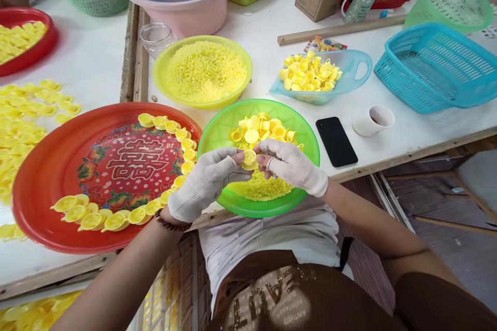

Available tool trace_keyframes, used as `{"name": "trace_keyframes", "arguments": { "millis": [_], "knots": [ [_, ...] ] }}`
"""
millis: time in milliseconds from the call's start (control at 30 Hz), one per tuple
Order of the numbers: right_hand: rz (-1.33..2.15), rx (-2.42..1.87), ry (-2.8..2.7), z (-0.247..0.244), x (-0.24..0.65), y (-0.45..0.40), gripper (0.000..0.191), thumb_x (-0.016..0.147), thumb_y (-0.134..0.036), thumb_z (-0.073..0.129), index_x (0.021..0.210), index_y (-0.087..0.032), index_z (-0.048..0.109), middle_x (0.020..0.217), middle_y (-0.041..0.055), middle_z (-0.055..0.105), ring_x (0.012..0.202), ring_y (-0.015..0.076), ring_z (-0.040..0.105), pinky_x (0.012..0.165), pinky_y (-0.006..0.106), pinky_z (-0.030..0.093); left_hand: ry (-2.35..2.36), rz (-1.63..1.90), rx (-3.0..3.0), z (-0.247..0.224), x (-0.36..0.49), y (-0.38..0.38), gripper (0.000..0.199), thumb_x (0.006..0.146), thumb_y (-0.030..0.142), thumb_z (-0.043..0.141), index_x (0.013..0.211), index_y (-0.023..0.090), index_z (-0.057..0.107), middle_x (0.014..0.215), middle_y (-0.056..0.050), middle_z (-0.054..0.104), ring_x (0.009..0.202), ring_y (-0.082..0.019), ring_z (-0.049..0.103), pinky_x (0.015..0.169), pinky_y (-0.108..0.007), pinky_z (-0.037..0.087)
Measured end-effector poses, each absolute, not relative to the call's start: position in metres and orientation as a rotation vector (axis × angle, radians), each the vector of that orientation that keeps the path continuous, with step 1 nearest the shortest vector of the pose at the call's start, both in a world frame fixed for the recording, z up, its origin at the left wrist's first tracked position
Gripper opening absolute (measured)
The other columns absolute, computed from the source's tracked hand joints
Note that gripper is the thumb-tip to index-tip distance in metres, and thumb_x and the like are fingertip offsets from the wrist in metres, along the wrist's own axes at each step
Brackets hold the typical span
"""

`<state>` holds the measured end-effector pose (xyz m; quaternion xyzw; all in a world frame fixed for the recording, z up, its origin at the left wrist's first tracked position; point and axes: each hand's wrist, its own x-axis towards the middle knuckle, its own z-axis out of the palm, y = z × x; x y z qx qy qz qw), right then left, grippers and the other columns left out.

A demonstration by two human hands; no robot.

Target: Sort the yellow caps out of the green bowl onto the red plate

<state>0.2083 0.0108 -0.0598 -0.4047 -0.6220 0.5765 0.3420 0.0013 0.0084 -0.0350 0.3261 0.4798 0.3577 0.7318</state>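
Both hands wear white gloves with bare fingertips. My left hand (215, 178) and my right hand (291, 164) pinch one round yellow cap (249, 160) between them, over a green plate (306, 139). Yellow cups and caps (262, 126) are heaped at the back of that plate, with small yellow pieces (267, 189) in front, partly behind the hands. To the left, a red tray (39, 186) bears a curved row of yellow caps (115, 221) along its right and front parts. Behind the green plate stands a yellow bowl (163, 75) full of small yellow pieces.
A blue scoop (357, 70) holds yellow cups. A black phone (336, 141), a paper cup (373, 120) and a blue basket (438, 67) stand at the right. Behind are a pink basin (186, 10), a glass jar (156, 39) and a wooden strip (341, 29).
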Motion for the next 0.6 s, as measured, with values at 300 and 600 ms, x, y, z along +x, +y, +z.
{"name": "trace_keyframes", "arguments": {
  "millis": [300, 600],
  "knots": [
    [0.919, -1.212, -2.347, -0.058, 0.218, 0.011, 0.016, 0.097, -0.017, 0.053, 0.098, -0.017, 0.068, 0.092, 0.0050, 0.067, 0.084, 0.0174, 0.063, 0.080, 0.033, 0.051, 1.240, 0.982, 1.007, -0.030, -0.009, 0.003, 0.040, 0.075, 0.036, 0.087, 0.104, 0.012, 0.073, 0.089, -0.005, 0.074, 0.073, -0.016, 0.071, 0.075, -0.029, 0.063],
    [0.652, -1.073, -2.593, -0.070, 0.202, 0.006, 0.017, 0.100, -0.020, 0.053, 0.104, -0.015, 0.069, 0.108, 0.0100, 0.063, 0.096, 0.0222, 0.061, 0.087, 0.039, 0.052, 1.925, 1.410, 1.075, -0.022, -0.154, 0.082, 0.011, 0.084, 0.018, 0.067, 0.092, 0.010, 0.066, 0.077, -0.001, 0.066, 0.072, -0.013, 0.065, 0.080, -0.034, 0.059]
  ]
}}
